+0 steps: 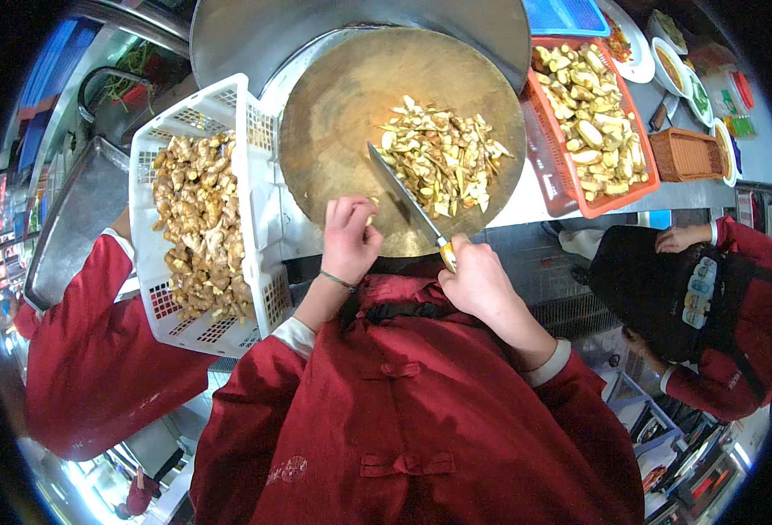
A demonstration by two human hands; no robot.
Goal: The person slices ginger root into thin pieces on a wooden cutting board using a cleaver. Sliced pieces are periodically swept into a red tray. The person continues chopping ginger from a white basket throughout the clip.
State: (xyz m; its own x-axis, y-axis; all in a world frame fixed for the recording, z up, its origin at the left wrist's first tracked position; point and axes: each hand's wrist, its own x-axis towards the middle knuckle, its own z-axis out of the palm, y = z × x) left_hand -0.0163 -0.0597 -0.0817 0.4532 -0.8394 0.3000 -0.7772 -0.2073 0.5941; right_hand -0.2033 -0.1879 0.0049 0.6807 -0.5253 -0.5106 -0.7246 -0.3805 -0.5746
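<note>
My right hand [479,279] grips the patterned yellow handle of a kitchen knife [407,191]. Its blade points up and left over a round wooden chopping block [333,105]. Pinched in my left hand [351,237], at the block's near edge, is a small piece of ginger [371,213], mostly hidden by the fingers. A heap of ginger peelings and trimmings [448,157] lies on the block, right of the blade. To the left, a white plastic basket [259,197] holds unpeeled ginger roots [202,216]. Peeled ginger [589,125] fills an orange plastic basket [624,177] on the right.
A large metal pan [241,39] rises behind the block. Farther right are a blue basket [566,14], several bowls, another knife [664,111] and a brown woven basket [686,154]. One person in red [97,367] stands at left, another [740,315] at right.
</note>
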